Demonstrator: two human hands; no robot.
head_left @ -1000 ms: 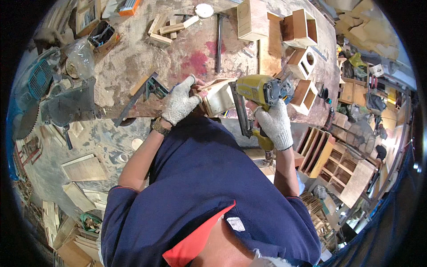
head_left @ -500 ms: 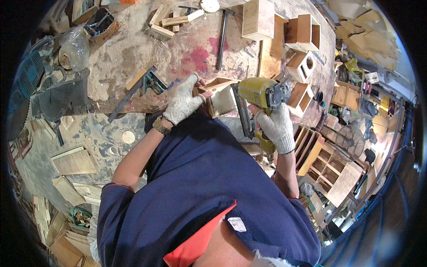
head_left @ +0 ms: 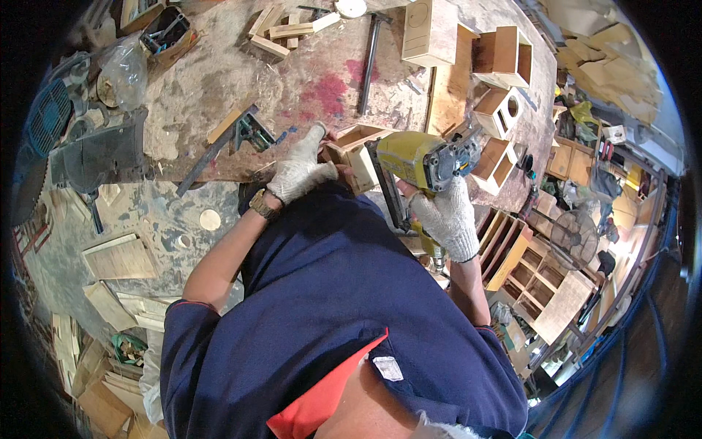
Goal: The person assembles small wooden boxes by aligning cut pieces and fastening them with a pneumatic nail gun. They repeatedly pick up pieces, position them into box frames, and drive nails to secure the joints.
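My gloved left hand [head_left: 302, 167] grips the left side of a small wooden box [head_left: 361, 167] at the bench's near edge, against my body. The box is open on top, with pale wood walls. In my gloved right hand [head_left: 447, 216] is a yellow and black nail gun [head_left: 407, 157], its handle wrapped by the fingers. The gun's nose and dark magazine lie against or just over the box's right wall; whether they touch I cannot tell. The trigger finger is partly hidden by the tool.
On the workbench [head_left: 219, 95] lie a hammer [head_left: 369, 64], a try square [head_left: 217, 152] and wood strips [head_left: 281, 33]. Several wooden boxes [head_left: 430, 33] stand at the right. A dark power saw [head_left: 95, 150] sits at the left. Wood offcuts [head_left: 121, 257] lie on the floor.
The nail gun has shifted slightly left, closer over the box, and my right hand has moved with it, slightly down. My left hand keeps its hold on the box.
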